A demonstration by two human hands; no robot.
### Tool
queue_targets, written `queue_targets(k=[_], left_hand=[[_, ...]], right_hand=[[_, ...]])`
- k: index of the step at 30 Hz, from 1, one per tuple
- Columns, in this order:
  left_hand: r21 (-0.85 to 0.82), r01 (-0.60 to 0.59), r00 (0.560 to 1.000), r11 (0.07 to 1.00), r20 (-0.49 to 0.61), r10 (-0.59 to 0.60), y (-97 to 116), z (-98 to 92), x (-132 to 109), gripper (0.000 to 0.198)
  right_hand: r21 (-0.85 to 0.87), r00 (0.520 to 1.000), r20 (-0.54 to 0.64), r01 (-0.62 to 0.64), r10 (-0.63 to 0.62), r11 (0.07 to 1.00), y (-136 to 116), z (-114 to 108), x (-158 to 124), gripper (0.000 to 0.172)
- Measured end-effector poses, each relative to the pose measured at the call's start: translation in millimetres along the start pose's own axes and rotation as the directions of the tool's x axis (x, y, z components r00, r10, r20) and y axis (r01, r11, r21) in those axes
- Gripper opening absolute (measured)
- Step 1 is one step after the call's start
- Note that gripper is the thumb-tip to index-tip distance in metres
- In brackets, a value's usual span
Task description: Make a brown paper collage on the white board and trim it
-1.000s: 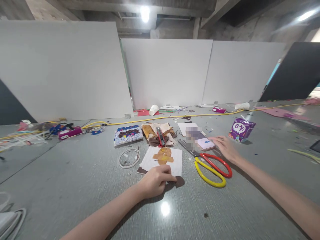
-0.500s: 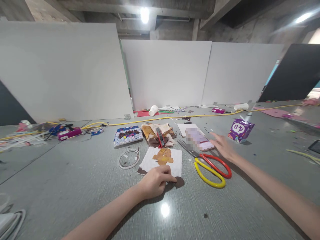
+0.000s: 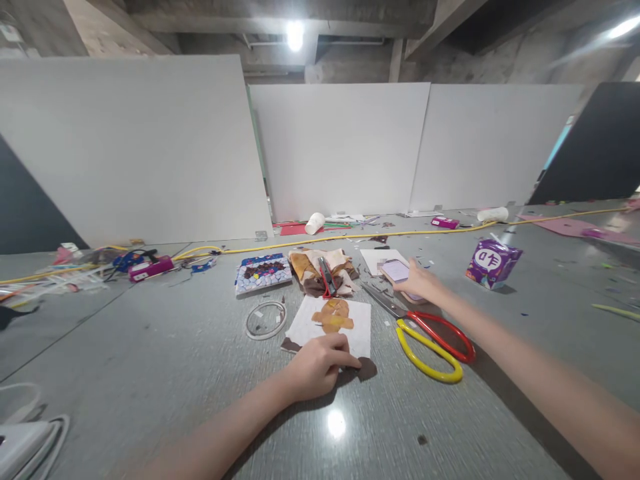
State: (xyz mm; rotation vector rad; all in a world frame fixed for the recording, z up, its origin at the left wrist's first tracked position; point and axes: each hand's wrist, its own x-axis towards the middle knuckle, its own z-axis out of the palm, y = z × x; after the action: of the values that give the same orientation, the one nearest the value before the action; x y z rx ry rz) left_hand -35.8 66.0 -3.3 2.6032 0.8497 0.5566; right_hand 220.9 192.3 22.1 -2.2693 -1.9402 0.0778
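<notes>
My left hand (image 3: 320,367) rests at the lower edge of a white sheet (image 3: 305,320) bearing tan and orange cut shapes (image 3: 334,316). Its fingers are curled, with the fingertips on a dark brown scrap (image 3: 369,369); the grip itself is partly hidden. My right hand (image 3: 419,281) reaches over a phone (image 3: 396,270), touching it with fingers a little apart and covering part of its screen. Large scissors (image 3: 434,347) with one red and one yellow handle lie between my arms, blades partly spread and pointing toward the phone.
Behind the sheet lie a bundle of brown and tan scraps (image 3: 300,267) with a red-handled tool (image 3: 327,275), a decorated panel (image 3: 263,273) and a white ring (image 3: 265,320). A purple carton (image 3: 493,264) stands right. A yellow cable (image 3: 350,237) crosses the table before white boards (image 3: 340,147).
My right hand has moved left from beside the phone onto it. My left hand stays on the brown scrap. The view has shifted slightly, so everything sits a little further right.
</notes>
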Motion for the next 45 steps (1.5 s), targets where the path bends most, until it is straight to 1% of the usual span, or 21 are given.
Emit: queue_targets(k=[3, 4, 7, 10, 14, 16, 18, 21, 23, 25, 27, 29, 31, 33, 34, 36, 38, 39, 41, 43, 45], left_hand=[[-0.003, 0.004, 1.0, 1.0, -0.003, -0.004, 1.1, -0.5, -0.7, 0.048], [-0.006, 0.003, 1.0, 1.0, -0.004, -0.003, 1.4, -0.7, -0.8, 0.048], [-0.016, 0.007, 1.0, 1.0, -0.004, -0.007, 1.7, -0.9, -0.6, 0.048], [-0.053, 0.023, 1.0, 0.998, -0.012, -0.023, 1.2, -0.9, 0.1, 0.049], [-0.15, 0.029, 0.998, 0.988, -0.059, -0.039, 1.1, -3.5, 0.6, 0.045], [-0.22, 0.049, 0.993, 0.974, -0.097, -0.072, 1.9, -6.3, 0.7, 0.042], [-0.349, 0.108, 0.978, 0.931, -0.131, -0.162, 3.2, -8.9, 1.0, 0.032], [-0.561, 0.18, 0.945, 0.808, -0.13, -0.301, 6.2, -8.7, 1.6, 0.02], [-0.717, 0.155, 0.937, 0.68, -0.112, -0.331, 8.7, -4.4, 2.0, 0.023], [-0.866, 0.09, 0.944, 0.492, -0.083, -0.319, 11.2, 2.1, 2.6, 0.028], [-0.952, 0.03, 0.95, 0.305, -0.068, -0.305, 13.9, 7.7, 3.5, 0.029], [-0.985, -0.006, 0.947, 0.172, -0.061, -0.316, 16.9, 10.0, 4.6, 0.029], [-0.996, -0.004, 0.935, 0.091, -0.036, -0.352, 19.7, 8.2, 6.0, 0.031], [-0.999, 0.014, 0.921, 0.048, -0.006, -0.389, 21.2, 4.4, 7.1, 0.034], [-0.999, 0.024, 0.914, 0.039, 0.006, -0.405, 21.1, 2.7, 7.4, 0.035], [-0.998, 0.046, 0.908, 0.039, 0.025, -0.418, 19.7, 1.3, 7.5, 0.035], [-0.996, 0.07, 0.915, 0.047, 0.045, -0.4, 17.4, 2.7, 6.8, 0.033], [-0.995, 0.083, 0.922, 0.051, 0.057, -0.382, 16.3, 4.2, 6.2, 0.032], [-0.993, 0.105, 0.936, 0.059, 0.078, -0.344, 15.2, 7.2, 5.1, 0.03], [-0.991, 0.12, 0.942, 0.062, 0.093, -0.324, 15.3, 9.2, 4.2, 0.03], [-0.991, 0.119, 0.942, 0.063, 0.092, -0.324, 15.9, 9.7, 3.8, 0.031]], right_hand=[[0.009, 0.996, -0.078, 0.032, -0.031, 0.999, -7.1, -7.9, -22.9, 0.086], [0.025, 0.987, -0.148, 0.066, -0.061, 0.998, -10.8, -10.7, -34.0, 0.088], [0.06, 0.924, -0.333, 0.219, -0.187, 0.974, -24.3, -17.2, -73.1, 0.082], [0.074, 0.855, -0.435, 0.346, -0.282, 0.935, -37.2, -19.5, -111.6, 0.072], [0.095, 0.799, -0.455, 0.483, -0.394, 0.87, -47.2, -18.5, -147.0, 0.068], [0.107, 0.796, -0.426, 0.516, -0.429, 0.85, -49.1, -17.9, -156.5, 0.068], [0.13, 0.793, -0.394, 0.548, -0.464, 0.826, -49.7, -17.5, -161.9, 0.067], [0.172, 0.776, -0.401, 0.586, -0.487, 0.792, -50.8, -16.0, -166.3, 0.066], [0.203, 0.784, -0.409, 0.578, -0.468, 0.791, -52.7, -14.6, -169.5, 0.066], [0.236, 0.808, -0.4, 0.547, -0.432, 0.803, -55.2, -14.0, -173.3, 0.068], [0.277, 0.842, -0.371, 0.503, -0.392, 0.819, -56.8, -15.5, -176.1, 0.072], [0.337, 0.887, -0.301, 0.443, -0.35, 0.831, -55.9, -19.6, -174.5, 0.081], [0.435, 0.924, -0.195, 0.381, -0.328, 0.816, -51.5, -25.5, -166.0, 0.091], [0.599, 0.932, -0.082, 0.33, -0.354, 0.729, -44.5, -31.0, -151.1, 0.088], [0.71, 0.921, -0.023, 0.289, -0.389, 0.642, -40.8, -32.9, -142.6, 0.082], [0.895, 0.893, 0.043, 0.165, -0.449, 0.415, -34.4, -34.7, -127.2, 0.067], [0.968, 0.854, 0.087, 0.048, -0.514, 0.245, -30.4, -34.0, -117.9, 0.062], [0.98, 0.832, 0.108, 0.004, -0.545, 0.199, -29.4, -33.0, -116.0, 0.062], [0.988, 0.795, 0.124, -0.041, -0.594, 0.152, -28.5, -30.4, -116.2, 0.064], [0.992, 0.777, 0.103, -0.033, -0.621, 0.123, -28.3, -27.9, -118.7, 0.065], [0.995, 0.774, 0.064, 0.0, -0.63, 0.1, -28.3, -26.0, -120.5, 0.065]])
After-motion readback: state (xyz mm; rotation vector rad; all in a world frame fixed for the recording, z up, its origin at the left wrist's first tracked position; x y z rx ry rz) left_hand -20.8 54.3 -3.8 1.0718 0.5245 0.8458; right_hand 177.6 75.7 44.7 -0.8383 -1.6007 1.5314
